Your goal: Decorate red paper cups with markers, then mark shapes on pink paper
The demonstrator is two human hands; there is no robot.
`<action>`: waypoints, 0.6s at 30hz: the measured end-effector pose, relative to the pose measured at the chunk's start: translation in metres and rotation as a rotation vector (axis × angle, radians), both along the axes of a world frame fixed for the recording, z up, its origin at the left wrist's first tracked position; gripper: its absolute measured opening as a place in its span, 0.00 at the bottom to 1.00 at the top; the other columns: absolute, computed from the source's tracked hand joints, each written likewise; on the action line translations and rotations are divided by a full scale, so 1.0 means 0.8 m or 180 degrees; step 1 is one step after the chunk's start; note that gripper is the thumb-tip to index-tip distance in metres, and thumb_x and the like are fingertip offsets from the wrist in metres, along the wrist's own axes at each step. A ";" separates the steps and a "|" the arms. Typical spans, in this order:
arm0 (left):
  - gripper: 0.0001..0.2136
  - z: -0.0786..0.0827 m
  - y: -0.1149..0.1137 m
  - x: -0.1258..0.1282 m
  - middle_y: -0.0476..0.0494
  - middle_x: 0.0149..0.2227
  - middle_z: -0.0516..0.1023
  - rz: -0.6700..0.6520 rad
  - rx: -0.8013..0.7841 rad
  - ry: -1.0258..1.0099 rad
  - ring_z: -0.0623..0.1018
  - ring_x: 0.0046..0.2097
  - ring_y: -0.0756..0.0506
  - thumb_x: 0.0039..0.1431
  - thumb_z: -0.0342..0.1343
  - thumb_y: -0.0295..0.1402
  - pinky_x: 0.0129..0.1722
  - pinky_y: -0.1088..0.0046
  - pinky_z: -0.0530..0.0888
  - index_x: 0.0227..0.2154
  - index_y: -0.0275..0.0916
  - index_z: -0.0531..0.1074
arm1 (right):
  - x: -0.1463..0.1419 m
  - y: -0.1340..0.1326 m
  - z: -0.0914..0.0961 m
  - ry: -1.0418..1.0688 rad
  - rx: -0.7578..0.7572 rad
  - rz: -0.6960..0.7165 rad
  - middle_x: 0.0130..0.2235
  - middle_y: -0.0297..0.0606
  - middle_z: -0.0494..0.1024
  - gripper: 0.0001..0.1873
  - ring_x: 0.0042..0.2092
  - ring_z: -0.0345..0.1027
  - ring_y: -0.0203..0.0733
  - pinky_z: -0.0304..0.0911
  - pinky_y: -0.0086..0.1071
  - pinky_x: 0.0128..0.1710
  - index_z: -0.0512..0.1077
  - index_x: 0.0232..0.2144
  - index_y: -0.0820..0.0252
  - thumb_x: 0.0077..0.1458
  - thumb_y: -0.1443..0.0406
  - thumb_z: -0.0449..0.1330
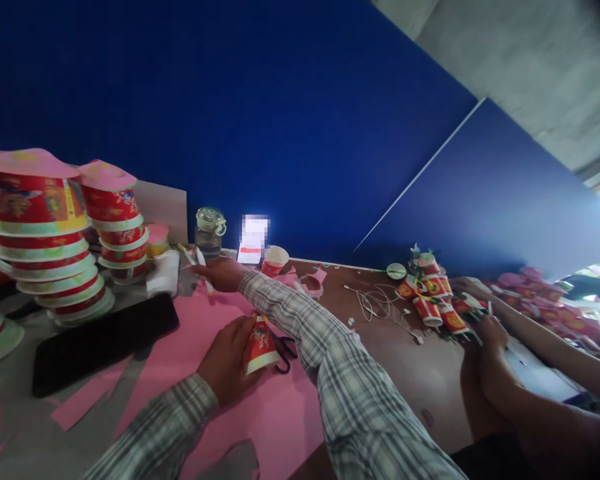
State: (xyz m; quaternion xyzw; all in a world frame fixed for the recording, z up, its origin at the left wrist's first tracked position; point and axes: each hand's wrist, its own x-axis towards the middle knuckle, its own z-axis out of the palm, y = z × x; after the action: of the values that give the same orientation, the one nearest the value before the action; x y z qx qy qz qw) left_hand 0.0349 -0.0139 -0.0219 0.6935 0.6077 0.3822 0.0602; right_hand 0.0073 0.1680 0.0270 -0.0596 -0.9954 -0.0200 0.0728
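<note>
A small red and white paper cup [261, 347] is tilted in my left hand [229, 357], whose fingers are wrapped round its side. Just behind the cup the black handle of a pair of scissors [287, 355] shows on a large sheet of pink paper [280, 417]. My right hand [223, 274] reaches across to the sheet's far edge, with its fingers closed round a slim white pen-like tool [201, 257]; its exact kind is too small to tell. A yellow and white stick [186, 254] lies close beside those fingers.
Stacked red paper bowls [55, 247] and a black phone [105, 343] stand at left. Behind are a lidded glass jar [210, 230], a lit phone [253, 240] and a paper cup [276, 257]. White earphones [377, 303] lie at right, near decorated cups [427, 310] and a co-worker's hands [493, 333].
</note>
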 end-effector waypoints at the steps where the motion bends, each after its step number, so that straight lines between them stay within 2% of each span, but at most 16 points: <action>1: 0.42 0.001 0.000 0.000 0.38 0.50 0.66 0.0005 -0.0012 0.0000 0.67 0.50 0.39 0.33 0.54 0.50 0.48 0.55 0.69 0.55 0.48 0.47 | -0.006 0.000 -0.003 -0.0010 0.0026 -0.0012 0.43 0.44 0.74 0.21 0.34 0.64 0.42 0.58 0.35 0.34 0.59 0.53 0.55 0.56 0.68 0.51; 5: 0.41 0.001 -0.002 0.000 0.39 0.50 0.66 0.0037 -0.0091 -0.0009 0.67 0.51 0.40 0.35 0.53 0.50 0.49 0.56 0.69 0.55 0.49 0.47 | -0.025 0.000 -0.015 -0.0030 0.0088 -0.0032 0.44 0.44 0.73 0.24 0.32 0.64 0.41 0.57 0.34 0.31 0.55 0.56 0.54 0.56 0.67 0.52; 11: 0.44 -0.006 -0.007 -0.003 0.39 0.54 0.62 0.0038 -0.0259 -0.0113 0.64 0.53 0.40 0.33 0.54 0.51 0.51 0.55 0.69 0.56 0.50 0.42 | -0.039 -0.005 -0.030 0.0074 0.0042 -0.0033 0.44 0.48 0.72 0.23 0.36 0.66 0.45 0.59 0.35 0.33 0.57 0.54 0.59 0.55 0.66 0.53; 18: 0.42 -0.001 -0.009 -0.001 0.39 0.53 0.64 0.0054 -0.0359 -0.0196 0.64 0.53 0.40 0.34 0.53 0.51 0.51 0.56 0.68 0.56 0.49 0.46 | -0.049 -0.004 -0.035 -0.0016 -0.0233 -0.0106 0.49 0.49 0.68 0.23 0.36 0.66 0.42 0.61 0.34 0.34 0.55 0.55 0.57 0.57 0.66 0.52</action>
State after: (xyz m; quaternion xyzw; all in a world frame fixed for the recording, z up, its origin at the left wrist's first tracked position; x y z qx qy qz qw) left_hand 0.0343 -0.0211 -0.0225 0.6717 0.6320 0.3691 0.1145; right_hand -0.0316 0.1647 -0.0008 -0.0788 -0.9945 0.0151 0.0678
